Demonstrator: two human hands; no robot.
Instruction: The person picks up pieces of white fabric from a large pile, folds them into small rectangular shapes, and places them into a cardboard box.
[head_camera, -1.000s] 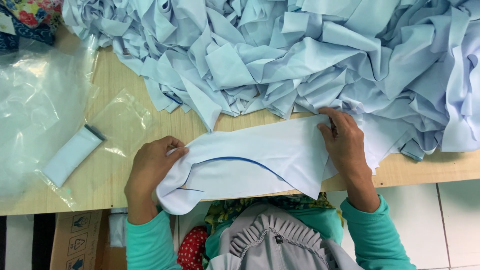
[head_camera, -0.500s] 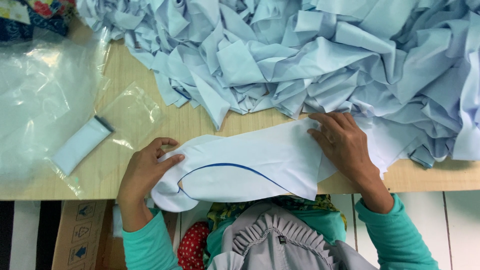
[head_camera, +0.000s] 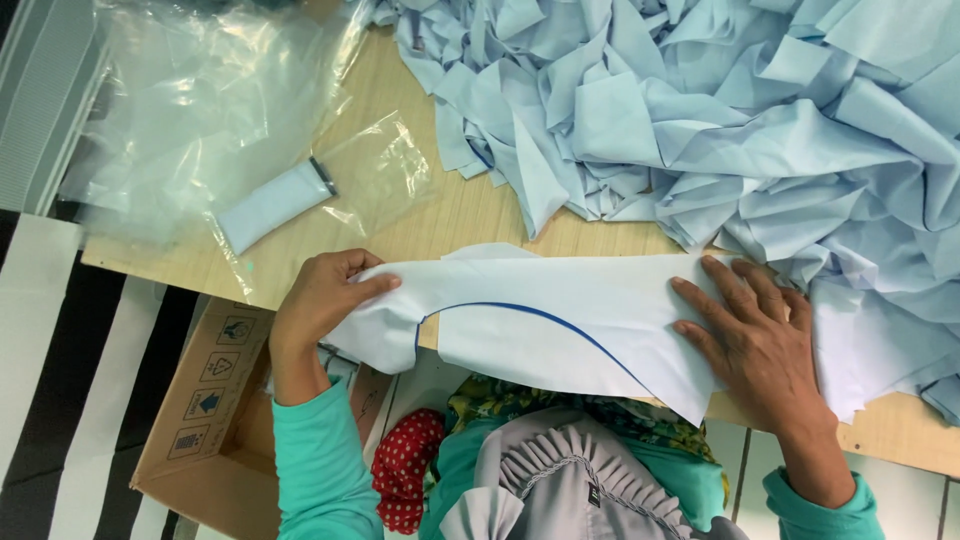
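The white cloth piece (head_camera: 560, 330) at the lower middle of the frame looks smooth and matt, a thin woven fabric edged with a narrow dark blue trim (head_camera: 540, 313). The pile of pale blue cloth (head_camera: 720, 110) at the upper right has the same soft, matt finish, creased all over. The counter (head_camera: 440, 215) shows light wood grain with a dull, smooth surface. At the upper left, the clear plastic bags (head_camera: 200, 100) are glossy and crinkled. The box (head_camera: 210, 400) at the lower left is plain brown cardboard, matt and slightly rough.
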